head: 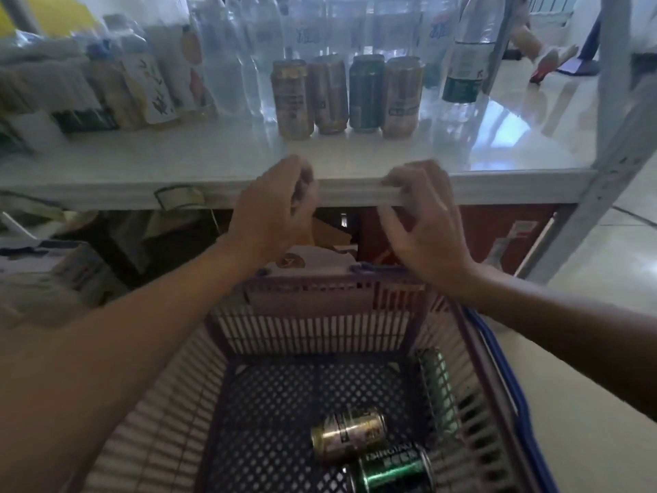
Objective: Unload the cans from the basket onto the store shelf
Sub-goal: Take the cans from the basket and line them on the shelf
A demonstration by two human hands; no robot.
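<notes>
Several cans [346, 96] stand upright in a row on the white shelf [142, 172], gold ones and a green one. My left hand [273, 208] and my right hand [423, 215] hover side by side at the shelf's front edge, above the basket's far rim, fingers curled and apart, holding nothing. In the purple plastic basket [320, 293] below lie a gold can [350, 433], a green can [394, 469] at the near edge, and another green can [435, 389] against the right wall.
Clear water bottles [227, 55] and tea bottles [142, 83] crowd the shelf behind and left of the cans. A tall bottle [469, 48] stands to their right. A metal upright [618, 137] frames the shelf's right end. Red cartons [497, 236] sit beneath.
</notes>
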